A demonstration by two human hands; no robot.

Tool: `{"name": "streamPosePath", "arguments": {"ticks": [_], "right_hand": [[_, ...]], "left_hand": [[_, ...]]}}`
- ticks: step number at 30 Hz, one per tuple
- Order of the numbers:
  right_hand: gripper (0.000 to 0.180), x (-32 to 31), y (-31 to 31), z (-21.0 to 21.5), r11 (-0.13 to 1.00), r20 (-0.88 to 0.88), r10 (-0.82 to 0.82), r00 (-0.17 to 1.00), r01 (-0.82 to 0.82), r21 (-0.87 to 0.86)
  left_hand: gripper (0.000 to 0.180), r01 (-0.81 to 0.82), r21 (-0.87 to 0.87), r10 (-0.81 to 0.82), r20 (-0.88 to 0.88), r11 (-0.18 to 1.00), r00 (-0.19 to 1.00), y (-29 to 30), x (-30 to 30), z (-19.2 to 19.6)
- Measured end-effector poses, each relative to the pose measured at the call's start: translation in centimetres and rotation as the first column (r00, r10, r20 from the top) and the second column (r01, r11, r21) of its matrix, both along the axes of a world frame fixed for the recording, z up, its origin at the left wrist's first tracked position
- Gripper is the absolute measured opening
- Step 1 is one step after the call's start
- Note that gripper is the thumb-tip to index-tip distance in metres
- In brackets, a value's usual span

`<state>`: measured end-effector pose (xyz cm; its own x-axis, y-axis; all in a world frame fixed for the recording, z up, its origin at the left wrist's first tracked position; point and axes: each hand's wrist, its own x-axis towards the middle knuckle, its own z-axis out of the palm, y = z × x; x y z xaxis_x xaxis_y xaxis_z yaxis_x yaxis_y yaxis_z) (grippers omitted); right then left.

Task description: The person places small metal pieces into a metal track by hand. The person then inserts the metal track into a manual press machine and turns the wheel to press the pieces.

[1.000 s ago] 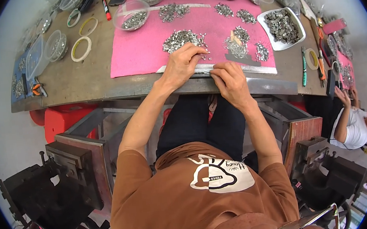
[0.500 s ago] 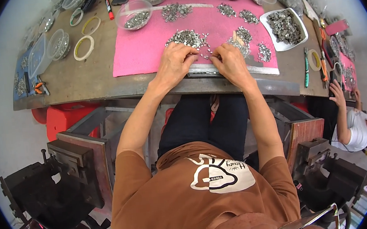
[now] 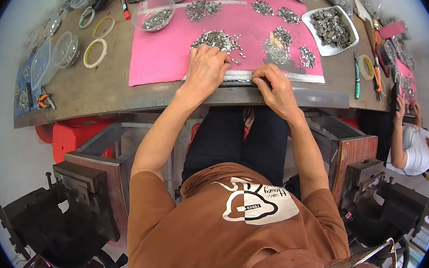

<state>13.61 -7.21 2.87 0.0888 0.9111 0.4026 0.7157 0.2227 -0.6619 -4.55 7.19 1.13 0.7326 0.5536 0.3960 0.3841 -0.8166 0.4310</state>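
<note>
My left hand (image 3: 205,71) rests at the near side of a pile of small shiny metal pieces (image 3: 214,40) on the pink mat (image 3: 158,56). Its fingers are curled together, and whatever they pinch is hidden. Along the mat's near edge lies a narrow dark strip (image 3: 238,82) with small shiny bits along it, partly under my hands. My right hand (image 3: 278,92) is at the strip's right end, thumb and forefinger pressed together; anything between them is too small to make out. A few loose pieces (image 3: 238,55) are scattered between the hands, beyond the strip.
Several smaller piles of metal pieces (image 3: 278,53) lie on the mat. A white dish (image 3: 336,50) full of parts stands to the right, near a green marker (image 3: 357,76). Clear bowls (image 3: 154,18) line the back; tape rolls (image 3: 95,53) lie left. At far right sits another person (image 3: 416,148).
My right hand has moved right and nearer to me, uncovering more of the dark strip. My left hand stays by the pile. The other person's raised hand has shifted.
</note>
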Motion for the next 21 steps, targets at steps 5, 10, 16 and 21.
{"name": "streamPosePath", "arguments": {"ticks": [5,10,16,21], "right_hand": [[0.01,-0.4,0.1,-0.3,1.0,-0.007,-0.019,1.0,0.02,0.024],[0.01,-0.4,0.1,-0.5,0.998,0.088,-0.032,0.996,0.027,0.058],[0.01,-0.3,0.0,0.1,0.997,0.142,-0.047,0.989,0.038,0.066],[0.008,0.9,1.2,0.2,0.993,0.029,-0.12,0.992,0.119,0.023]], "left_hand": [[0.007,0.057,-0.159,-0.025,0.193,0.986,0.981,-0.9,-0.1,0.2],[0.005,0.117,-0.329,0.004,0.345,0.937,0.939,-3.2,-0.4,0.9],[0.007,0.124,-0.29,-0.002,0.386,0.949,0.922,-4.7,0.0,-0.3],[0.011,0.125,-0.182,-0.045,0.391,0.975,0.919,-5.2,0.7,-1.1]]}}
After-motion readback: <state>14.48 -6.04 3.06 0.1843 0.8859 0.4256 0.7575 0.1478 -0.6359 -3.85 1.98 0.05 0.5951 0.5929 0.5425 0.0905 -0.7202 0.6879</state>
